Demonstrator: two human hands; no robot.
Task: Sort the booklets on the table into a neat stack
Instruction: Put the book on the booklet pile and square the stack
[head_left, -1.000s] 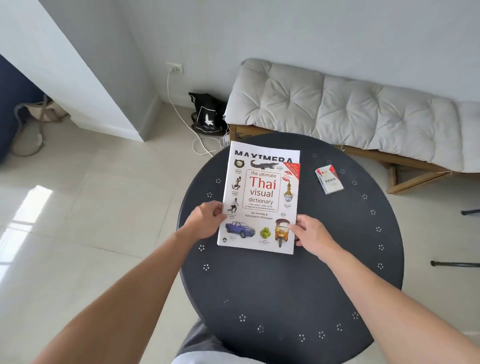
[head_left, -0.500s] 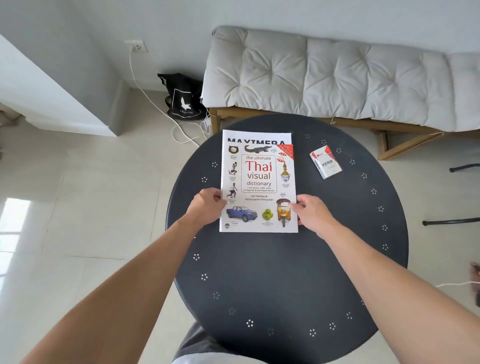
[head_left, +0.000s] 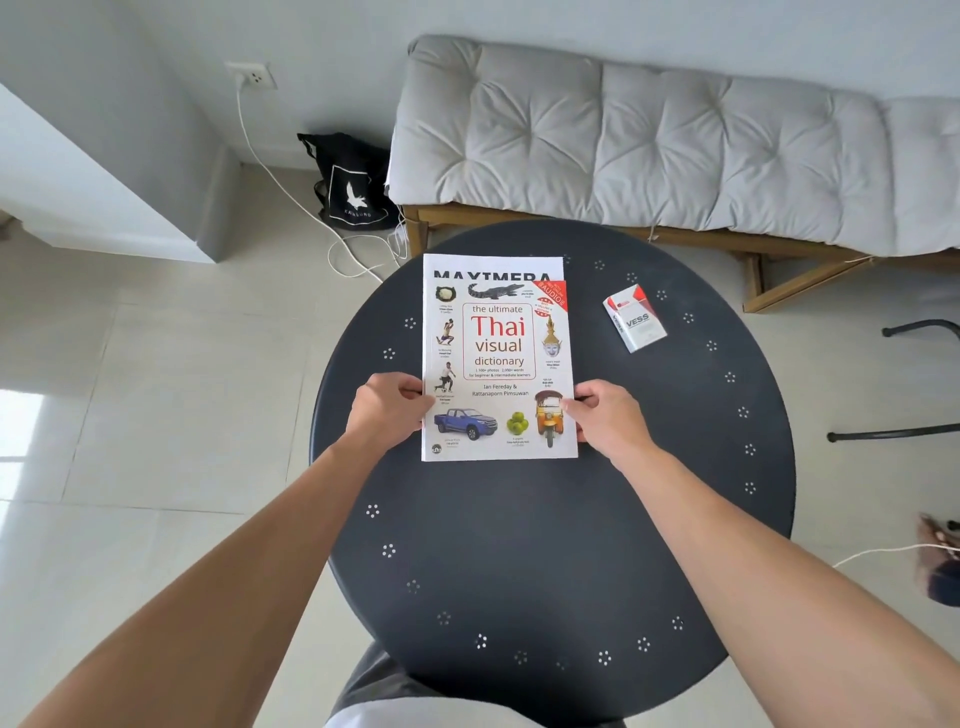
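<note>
Lying on a white booklet (head_left: 493, 266) mid-desk (head_left: 545, 545), the Thai visual dictionary (head_left: 498, 364) is pinched at its side edges by left hand (head_left: 387, 408) and right hand (head_left: 608, 418) fingers; bare desk surrounds it, a VESS pack (head_left: 635, 318) well apart rightward.

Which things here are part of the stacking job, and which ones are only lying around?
Part of the job:
- Thai visual dictionary, on top
- MAXIMERA booklet beneath it
- left hand and right hand, gripping the stack's sides

Lying about:
- VESS pack on the table
- black bag on the floor
- cushioned bench
</note>
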